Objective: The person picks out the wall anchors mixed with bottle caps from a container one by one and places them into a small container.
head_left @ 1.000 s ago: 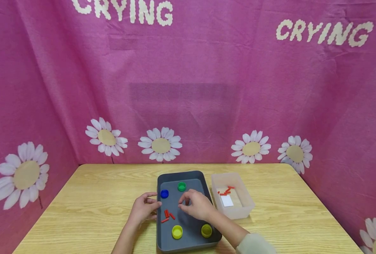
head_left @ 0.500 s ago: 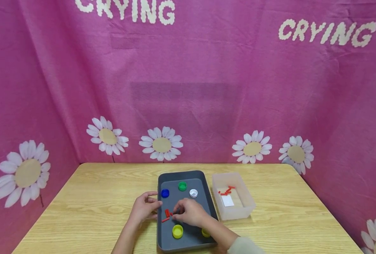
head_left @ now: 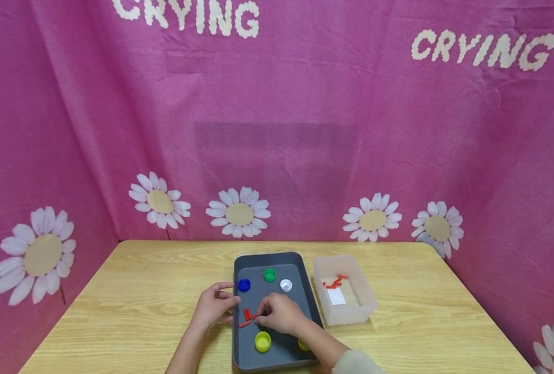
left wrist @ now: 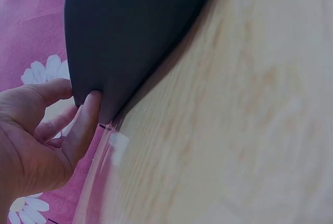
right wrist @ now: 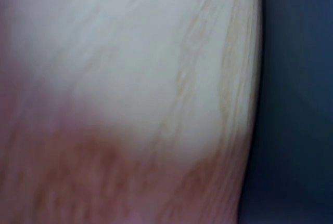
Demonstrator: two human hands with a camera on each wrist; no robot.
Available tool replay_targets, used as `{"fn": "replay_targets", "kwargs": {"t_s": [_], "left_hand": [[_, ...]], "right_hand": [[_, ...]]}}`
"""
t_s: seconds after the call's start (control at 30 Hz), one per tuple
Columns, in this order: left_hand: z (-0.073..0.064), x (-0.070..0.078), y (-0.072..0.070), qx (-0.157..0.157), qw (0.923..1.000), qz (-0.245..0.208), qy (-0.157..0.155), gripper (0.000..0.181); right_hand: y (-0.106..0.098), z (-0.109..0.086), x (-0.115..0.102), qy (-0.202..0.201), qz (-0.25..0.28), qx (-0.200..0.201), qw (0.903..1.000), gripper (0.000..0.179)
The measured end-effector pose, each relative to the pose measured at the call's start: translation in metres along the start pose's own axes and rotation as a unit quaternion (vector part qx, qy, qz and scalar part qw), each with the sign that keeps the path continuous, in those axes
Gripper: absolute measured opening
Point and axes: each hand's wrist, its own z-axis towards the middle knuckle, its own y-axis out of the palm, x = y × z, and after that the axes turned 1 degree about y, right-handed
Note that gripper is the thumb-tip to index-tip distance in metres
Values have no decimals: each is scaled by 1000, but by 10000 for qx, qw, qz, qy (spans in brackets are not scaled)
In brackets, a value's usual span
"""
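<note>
A dark grey tray (head_left: 277, 358) stands on the table. At its left wall, my left hand (head_left: 214, 307) grips the side, thumb over the rim; in the left wrist view, a finger of that left hand (left wrist: 47, 141) presses the outer face. Over the tray's middle, my right hand (head_left: 280, 314) has thumb and index finger pinched at the end of a red stick (head_left: 253, 316). Several more red sticks (head_left: 247, 314) lie just left of it. Bottle caps sit around them: blue (head_left: 244, 284), green (head_left: 269, 275), white (head_left: 285, 285) and yellow (head_left: 262, 342). My right forearm partly covers another yellow cap (head_left: 303, 346).
Right of the tray stands a translucent box (head_left: 353, 314) with several red sticks (head_left: 336, 283) and a white card (head_left: 336, 296) inside. Both rest on a wooden table (head_left: 164, 275). A pink curtain (head_left: 277, 93) with printed daisies hangs behind it.
My right hand has moved left and nearer from the white cap, uncovering it, down to the red sticks, and now pinches one. My left hand keeps its place on the tray.
</note>
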Motion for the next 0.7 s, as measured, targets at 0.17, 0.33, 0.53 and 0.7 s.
{"fn": "replay_targets", "kwargs": {"t_s": [0.17, 0.33, 0.53, 0.7], "left_hand": [[-1, 2, -1, -24, 10000, 0, -31, 46], [0, 1, 0, -24, 10000, -87, -24, 46], [0, 0, 0, 22, 10000, -74, -15, 46], [-1, 1, 0, 23, 10000, -40, -1, 46]], "right_hand": [[-2, 0, -1, -5, -29, -30, 10000, 8], [-3, -2, 2, -116, -33, 31, 9999, 8], [-9, -4, 5, -251, 121, 117, 9995, 6], [-13, -7, 4, -311, 126, 142, 9993, 6]]}}
